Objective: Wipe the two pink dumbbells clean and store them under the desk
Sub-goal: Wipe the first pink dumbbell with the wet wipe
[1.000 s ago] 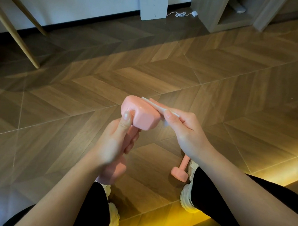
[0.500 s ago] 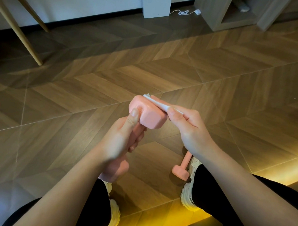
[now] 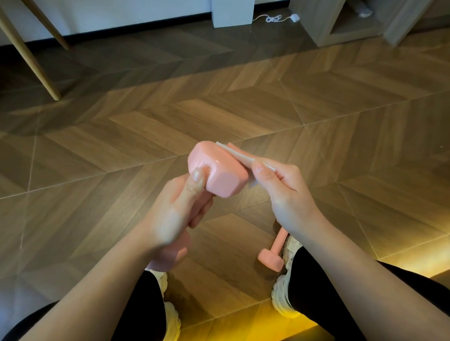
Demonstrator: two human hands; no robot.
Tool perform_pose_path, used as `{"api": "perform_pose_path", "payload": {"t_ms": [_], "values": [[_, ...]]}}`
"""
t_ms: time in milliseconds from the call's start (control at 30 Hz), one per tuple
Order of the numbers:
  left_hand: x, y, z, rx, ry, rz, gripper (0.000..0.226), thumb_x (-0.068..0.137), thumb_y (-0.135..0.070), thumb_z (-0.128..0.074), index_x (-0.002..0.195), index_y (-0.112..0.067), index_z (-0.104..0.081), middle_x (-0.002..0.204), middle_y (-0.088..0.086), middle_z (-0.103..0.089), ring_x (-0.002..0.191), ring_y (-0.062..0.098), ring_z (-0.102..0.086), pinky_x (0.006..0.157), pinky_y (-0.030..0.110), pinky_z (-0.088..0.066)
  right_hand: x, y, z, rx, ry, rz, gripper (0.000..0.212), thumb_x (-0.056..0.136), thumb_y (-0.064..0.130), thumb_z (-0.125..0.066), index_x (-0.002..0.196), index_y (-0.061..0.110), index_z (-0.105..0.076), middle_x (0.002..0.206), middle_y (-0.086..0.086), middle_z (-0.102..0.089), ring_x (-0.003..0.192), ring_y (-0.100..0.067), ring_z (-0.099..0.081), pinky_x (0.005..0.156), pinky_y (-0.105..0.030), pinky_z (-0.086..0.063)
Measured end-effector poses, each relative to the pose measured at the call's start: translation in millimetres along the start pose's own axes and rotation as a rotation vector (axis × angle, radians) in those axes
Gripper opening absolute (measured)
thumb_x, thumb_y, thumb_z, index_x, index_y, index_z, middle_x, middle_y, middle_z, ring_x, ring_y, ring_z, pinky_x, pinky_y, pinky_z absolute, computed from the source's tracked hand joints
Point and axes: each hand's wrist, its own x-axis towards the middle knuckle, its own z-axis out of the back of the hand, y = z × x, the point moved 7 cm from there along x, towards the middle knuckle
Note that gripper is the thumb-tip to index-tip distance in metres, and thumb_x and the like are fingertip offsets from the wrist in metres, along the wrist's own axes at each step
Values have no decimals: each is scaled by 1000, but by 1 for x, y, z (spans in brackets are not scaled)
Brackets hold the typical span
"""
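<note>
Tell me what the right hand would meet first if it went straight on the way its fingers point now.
The upper head of the pink dumbbell held by the left hand; the right hand seems to press its white wipe against it.

You've got one pink dumbbell (image 3: 220,174) upright in air, white wipe (image 3: 241,157) against its head; second dumbbell (image 3: 273,251) on floor.

Herringbone wood floor (image 3: 117,141) all round. Far ahead and left of the left hand (image 3: 176,209): two slanted wooden legs (image 3: 31,54). Far ahead of the right hand (image 3: 287,193): white box (image 3: 232,7) against the wall, white cable (image 3: 272,18) just beside it, open wooden shelf unit (image 3: 323,23) further right. Nearer than both hands: chunky white shoes (image 3: 280,297), yellow glow (image 3: 264,324) on the floor.
</note>
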Motion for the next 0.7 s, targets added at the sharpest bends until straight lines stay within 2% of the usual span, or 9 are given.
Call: {"api": "perform_pose_path", "payload": {"t_ms": [133, 200, 267, 467, 500, 567, 600, 633, 700], "values": [[-5, -2, -9, 54, 115, -39, 66, 76, -84, -49, 52, -23, -42, 48, -7, -29, 50, 11, -28, 48, 22, -24, 2, 1, -2, 34, 25, 2, 39, 105, 7, -31, 134, 6, -58, 139, -2, -59, 137, -14, -47, 116, -34, -33], [-6, -2, -13, 50, 153, -48, 68, 81, -81, -47, 50, -21, -46, 46, -10, -32, 50, 11, -29, 49, 23, -23, 2, 1, -1, 60, 3, -4, 38, 105, 8, -32, 132, 10, -58, 135, 0, -62, 132, -13, -52, 110, -27, -37], [-5, -3, -15, 29, 161, -43, 67, 80, -81, -47, 56, -19, -46, 47, -10, -34, 50, 11, -28, 49, 22, -24, 2, 1, 1, 83, -11, 0, 37, 104, 8, -33, 132, 8, -57, 134, -2, -63, 130, -13, -53, 107, -24, -38], [2, -2, -5, -7, 67, 10, 99, 75, -88, -40, 79, 11, -43, 62, 11, -38, 47, 12, -31, 48, 29, -23, 1, -1, 2, 47, -16, 8, 40, 103, 8, -32, 132, 1, -59, 137, 0, -60, 136, -13, -47, 113, -34, -37], [3, -1, -1, -28, 37, 34, 98, 76, -86, -36, 80, 12, -42, 62, 11, -40, 47, 12, -31, 47, 29, -24, 1, -1, 2, 40, -22, 5, 39, 103, 8, -32, 128, 1, -61, 130, 9, -64, 131, -8, -51, 108, -28, -40], [6, 0, 6, -61, -22, 59, 97, 76, -83, -31, 82, 13, -43, 61, 9, -43, 45, 14, -32, 46, 27, -26, -1, -2, 1, -1, -35, 4, 35, 103, 4, -32, 118, 2, -64, 96, 32, -67, 104, 10, -60, 90, -8, -41], [7, 0, 9, -55, -44, 53, 96, 77, -82, -29, 81, 13, -43, 61, 9, -44, 45, 15, -32, 46, 28, -27, -2, -2, 0, -19, -44, 9, 34, 103, 3, -33, 114, 5, -65, 86, 34, -65, 95, 14, -60, 85, -4, -40], [8, -1, 11, -38, -62, 43, 94, 79, -81, -26, 78, 11, -43, 60, 9, -44, 45, 16, -32, 47, 29, -27, -2, -2, 0, -20, -50, 6, 33, 104, 5, -34, 115, 10, -65, 93, 30, -67, 100, 12, -61, 87, -4, -40], [8, -4, 15, -10, -96, 42, 92, 84, -79, -22, 75, 10, -44, 59, 10, -44, 46, 17, -32, 48, 30, -28, -3, -2, -2, -16, -41, 13, 34, 104, 12, -36, 128, 11, -60, 131, 9, -63, 128, -3, -53, 104, -14, -37]]}}
